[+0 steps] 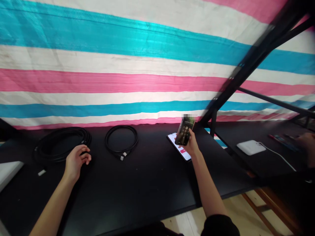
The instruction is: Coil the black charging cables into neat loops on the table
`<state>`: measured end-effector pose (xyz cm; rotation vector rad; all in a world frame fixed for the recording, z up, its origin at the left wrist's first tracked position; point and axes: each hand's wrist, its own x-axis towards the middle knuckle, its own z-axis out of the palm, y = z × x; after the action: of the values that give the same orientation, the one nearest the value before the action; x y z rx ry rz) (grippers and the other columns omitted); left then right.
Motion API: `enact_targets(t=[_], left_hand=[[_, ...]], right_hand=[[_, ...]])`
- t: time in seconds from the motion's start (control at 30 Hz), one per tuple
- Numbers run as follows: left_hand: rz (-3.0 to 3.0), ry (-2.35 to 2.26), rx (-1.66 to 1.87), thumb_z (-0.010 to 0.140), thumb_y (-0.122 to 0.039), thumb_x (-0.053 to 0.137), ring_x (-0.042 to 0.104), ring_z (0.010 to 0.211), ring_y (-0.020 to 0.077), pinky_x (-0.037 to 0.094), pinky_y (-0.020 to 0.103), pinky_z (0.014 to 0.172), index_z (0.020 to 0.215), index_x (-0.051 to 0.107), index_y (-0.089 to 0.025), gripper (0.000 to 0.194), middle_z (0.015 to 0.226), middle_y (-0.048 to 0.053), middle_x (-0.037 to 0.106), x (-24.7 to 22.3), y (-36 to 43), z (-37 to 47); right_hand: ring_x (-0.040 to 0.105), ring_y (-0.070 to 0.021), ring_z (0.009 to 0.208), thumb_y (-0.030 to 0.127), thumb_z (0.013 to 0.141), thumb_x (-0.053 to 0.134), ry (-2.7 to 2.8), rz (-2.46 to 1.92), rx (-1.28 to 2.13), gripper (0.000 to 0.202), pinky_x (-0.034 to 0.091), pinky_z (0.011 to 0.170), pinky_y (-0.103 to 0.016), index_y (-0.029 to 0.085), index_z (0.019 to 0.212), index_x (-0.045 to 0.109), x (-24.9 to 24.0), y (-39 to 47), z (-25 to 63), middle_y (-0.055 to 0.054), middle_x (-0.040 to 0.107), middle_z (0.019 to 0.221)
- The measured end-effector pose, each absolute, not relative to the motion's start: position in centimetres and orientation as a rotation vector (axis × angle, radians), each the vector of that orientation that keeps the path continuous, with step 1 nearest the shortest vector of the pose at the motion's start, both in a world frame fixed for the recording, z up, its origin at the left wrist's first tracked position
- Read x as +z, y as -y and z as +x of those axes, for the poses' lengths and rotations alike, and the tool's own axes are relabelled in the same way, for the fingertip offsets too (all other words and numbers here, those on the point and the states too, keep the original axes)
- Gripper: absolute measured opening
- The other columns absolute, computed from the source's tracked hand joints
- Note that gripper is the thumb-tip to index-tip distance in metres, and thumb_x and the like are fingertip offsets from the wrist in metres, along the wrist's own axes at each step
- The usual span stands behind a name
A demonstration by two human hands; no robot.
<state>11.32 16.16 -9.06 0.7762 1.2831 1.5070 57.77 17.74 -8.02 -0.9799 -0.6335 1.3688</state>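
My right hand [192, 144] holds a dark phone [183, 132] upright and tilted, its lit screen facing me. Beneath it, a second phone [183, 153] with a bright white screen lies on the black table [137, 193], partly covered by the held phone and my hand. My left hand [76, 160] hovers with bent fingers, apart and holding nothing, at the right front edge of a large black cable coil [46, 144]. Between my hands lies a smaller coiled black cable [106, 142] with light-coloured plugs.
A light plug [41, 172] lies before the large coil, and a white object [8, 170] sits at the left edge. On the neighbouring table are a white box [251, 147] with a cable and a person's blurred hand [307, 144]. A black frame [246, 68] slopes upward before a striped sheet [110, 82].
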Motion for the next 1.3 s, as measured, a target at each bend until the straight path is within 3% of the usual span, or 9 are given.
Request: enact_targets(t=[0.17,0.37,0.5,0.63,0.8,0.9,1.03,1.17,1.3], left_hand=[[0.775,-1.286,1.506,0.064,-0.032,0.06,0.052,0.04,0.0123,0.033,0.021,0.033,0.073,0.058,-0.018,0.018,0.067,-0.001,0.057,-9.1,-16.1,11.3],[0.784,-1.288,1.51,0.062,-0.034,0.06,0.052,0.04,0.0125,0.034,0.022,0.033,0.073,0.059,-0.018,0.019,0.066,-0.001,0.058,-9.1,-16.1,11.2],[0.777,-1.295,1.504,0.063,-0.034,0.059,0.051,0.04,0.0128,0.033,0.022,0.033,0.072,0.059,-0.019,0.018,0.065,0.0,0.057,-9.1,-16.2,11.2],[0.795,-1.29,1.507,0.061,-0.033,0.06,0.051,0.04,0.0132,0.034,0.022,0.033,0.073,0.059,-0.019,0.018,0.066,-0.001,0.058,-9.0,-16.1,11.2],[0.799,-1.295,1.517,0.059,-0.032,0.06,0.051,0.04,0.013,0.034,0.022,0.033,0.073,0.059,-0.019,0.018,0.065,-0.001,0.058,-9.1,-16.1,11.3],[0.803,-1.293,1.516,0.059,-0.032,0.06,0.051,0.04,0.0131,0.034,0.022,0.033,0.072,0.059,-0.019,0.018,0.065,-0.001,0.058,-9.0,-16.1,11.3],[0.797,-1.308,1.507,0.059,-0.034,0.059,0.051,0.039,0.013,0.033,0.023,0.032,0.071,0.059,-0.02,0.018,0.064,-0.001,0.057,-8.8,-16.1,11.5],[0.802,-1.32,1.507,0.06,-0.034,0.059,0.05,0.039,0.0124,0.033,0.022,0.033,0.07,0.058,-0.019,0.018,0.065,-0.001,0.057,-8.6,-16.0,11.6],[0.804,-1.318,1.495,0.062,-0.035,0.058,0.051,0.04,0.0129,0.034,0.022,0.033,0.072,0.058,-0.02,0.018,0.065,0.0,0.058,-8.6,-16.0,11.5]], right_hand=[[0.07,-0.0289,0.089,0.027,0.074,0.061,0.781,-0.962,1.412,0.036,0.056,0.041,-0.028,0.016,0.108,0.065,-7.7,-17.2,57.2,-0.011,0.072,0.103],[0.068,-0.0278,0.098,0.016,0.073,0.062,0.877,-0.957,1.401,0.047,0.06,0.051,-0.029,0.021,0.12,0.06,-7.9,-17.2,56.8,-0.009,0.07,0.112],[0.07,-0.0285,0.091,0.028,0.079,0.056,0.816,-0.974,1.443,0.035,0.057,0.043,-0.028,0.015,0.11,0.066,-8.0,-17.3,57.0,-0.013,0.071,0.108],[0.071,-0.0243,0.077,0.034,0.083,0.053,0.736,-0.995,1.411,0.028,0.053,0.037,-0.025,0.017,0.099,0.068,-8.3,-17.6,57.2,-0.01,0.074,0.097],[0.069,-0.0175,0.06,0.038,0.085,0.054,0.641,-0.995,1.343,0.024,0.058,0.048,-0.026,0.018,0.084,0.067,-8.6,-18.1,57.2,-0.004,0.074,0.073],[0.069,-0.0178,0.058,0.041,0.083,0.057,0.626,-0.981,1.325,0.024,0.057,0.045,-0.025,0.019,0.082,0.066,-8.5,-18.1,57.2,-0.002,0.072,0.066],[0.072,-0.0249,0.078,0.033,0.079,0.059,0.699,-0.948,1.353,0.027,0.055,0.04,-0.027,0.016,0.099,0.066,-7.8,-17.6,56.9,-0.008,0.074,0.091],[0.066,-0.0256,0.102,0.014,0.073,0.062,0.788,-0.921,1.351,0.039,0.059,0.054,-0.026,0.02,0.112,0.063,-7.4,-17.1,56.4,-0.007,0.072,0.105],[0.066,-0.0262,0.103,0.018,0.076,0.06,0.816,-0.923,1.373,0.039,0.06,0.056,-0.028,0.02,0.115,0.062,-7.4,-17.1,56.4,-0.008,0.072,0.107]])
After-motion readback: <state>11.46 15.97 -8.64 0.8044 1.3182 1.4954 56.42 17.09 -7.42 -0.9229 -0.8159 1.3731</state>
